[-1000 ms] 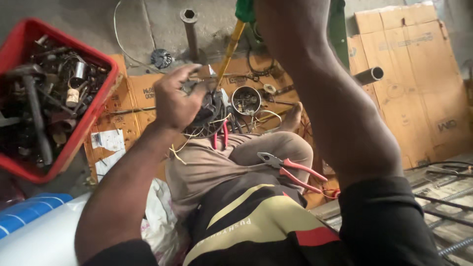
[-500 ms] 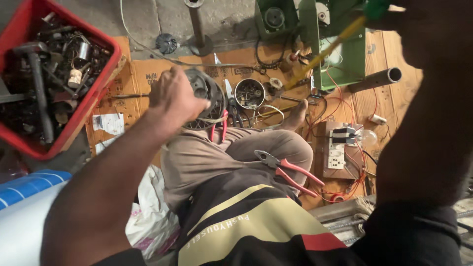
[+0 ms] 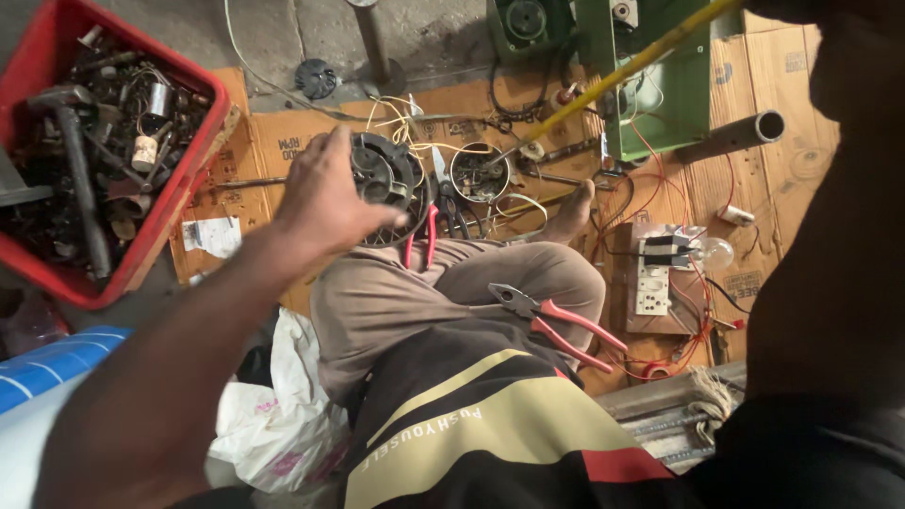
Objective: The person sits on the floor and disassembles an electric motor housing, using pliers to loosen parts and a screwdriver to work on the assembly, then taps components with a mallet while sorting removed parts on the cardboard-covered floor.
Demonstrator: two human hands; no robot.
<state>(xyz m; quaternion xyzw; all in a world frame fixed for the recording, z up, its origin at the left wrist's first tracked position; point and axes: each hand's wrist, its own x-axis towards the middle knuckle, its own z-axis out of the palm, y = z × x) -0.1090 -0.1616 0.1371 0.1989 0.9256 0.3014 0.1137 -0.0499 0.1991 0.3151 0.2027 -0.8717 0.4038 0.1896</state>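
Red crate of dark metal scrap and fittings is seen at far left, on the floor beside flattened cardboard.

Left hand is extended forward over the cardboard, fingers closed on the rim of a round dark motor part, a disc-like housing with a wire coil ring below it. The part is held at the fingertips, to the right of the palm, its flat face tilted toward the camera; no clear long axis, being round. It is raised above the person's bent knee. Red-handled cutters lie just under it.

Right of that, a small round metal can sits on the cardboard, with the tip of a yellow-shafted screwdriver reaching down to its rim. The shaft runs diagonally up to the right, toward the top edge. The right hand is not in view; only the dark forearm fills the right side, so its grip cannot be told. Left hand is clearly the nearer to the motor part.

Red-handled pliers rest on the thigh. Further right, a green machine, a metal pipe, and a white switch board with bulb with red wires are noted.
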